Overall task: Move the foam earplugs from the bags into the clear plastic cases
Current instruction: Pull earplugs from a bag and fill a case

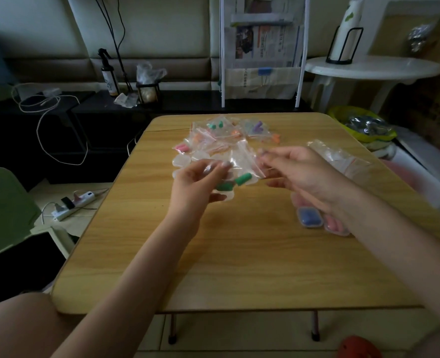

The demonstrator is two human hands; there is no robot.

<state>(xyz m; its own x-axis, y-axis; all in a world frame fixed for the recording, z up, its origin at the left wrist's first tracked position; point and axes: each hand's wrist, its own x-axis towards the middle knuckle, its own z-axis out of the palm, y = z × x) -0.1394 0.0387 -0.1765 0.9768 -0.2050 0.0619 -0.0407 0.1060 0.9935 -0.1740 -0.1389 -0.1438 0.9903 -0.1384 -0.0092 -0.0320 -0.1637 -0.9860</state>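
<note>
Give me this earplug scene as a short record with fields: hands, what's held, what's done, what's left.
left hand: pinches one side of the clear bag
right hand: pinches the bag's other side
bag contents: two green earplugs
filled cases: blue case and pink case, near the right forearm
still to do: pile of bagged earplugs at the far side of the wooden table
emptied bags: right of the hands

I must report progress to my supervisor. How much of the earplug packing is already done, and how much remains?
Done: two closed cases, a blue-filled case and a pink-filled case, lie under the right forearm. In hand: both the left hand and right hand hold a clear bag with green earplugs. Left: a pile of filled bags and empty cases behind.
</note>
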